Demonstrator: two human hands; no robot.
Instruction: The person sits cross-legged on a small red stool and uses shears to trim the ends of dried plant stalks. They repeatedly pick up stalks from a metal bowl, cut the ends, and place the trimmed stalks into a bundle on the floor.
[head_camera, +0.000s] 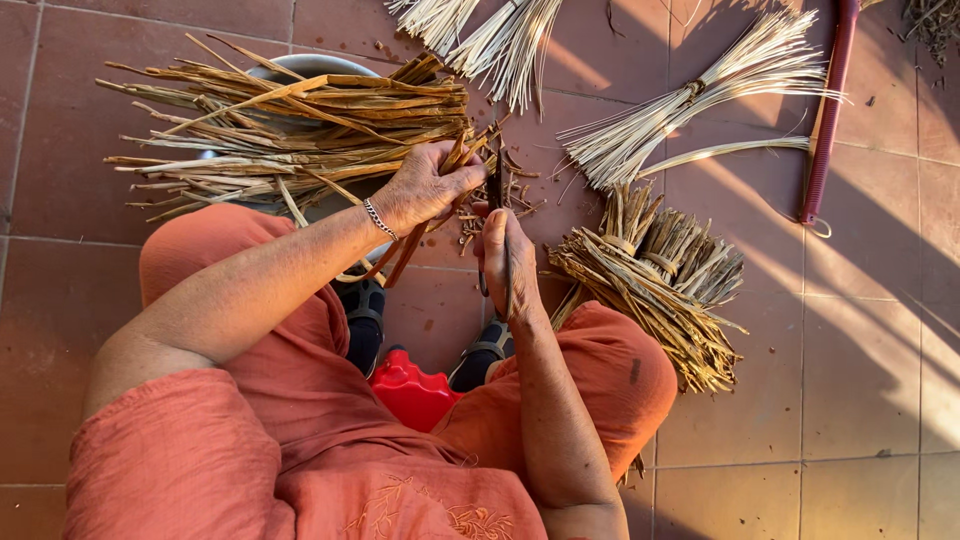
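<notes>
The person sits low over a tiled floor (870, 330), knees apart in orange clothing, with a red stool (412, 390) showing between the legs.

The left hand (425, 187) is closed around the ends of a few brown reed strips (300, 125), thumb pressed on top; a thin bracelet (379, 218) circles that wrist. The strips belong to a big loose bundle that fans out to the left and lies across a grey metal basin (310, 66) on the floor.

The right hand (503, 255) is just beside the left, curled around a dark narrow tool (495, 180), apparently a knife, whose tip points up at the held strips. Whether the blade touches them is hard to tell.

Small brown scraps (520, 195) lie on the floor just past the hands.

To the right of the right knee sits a tied bundle of short brown stalks (655, 280). Beyond it lie 2 sheaves of pale thin straw, 1 (700, 95) fanning to the upper right and 1 (500, 35) at the top edge. A red ribbed hose (828, 120) runs down the far right.
</notes>
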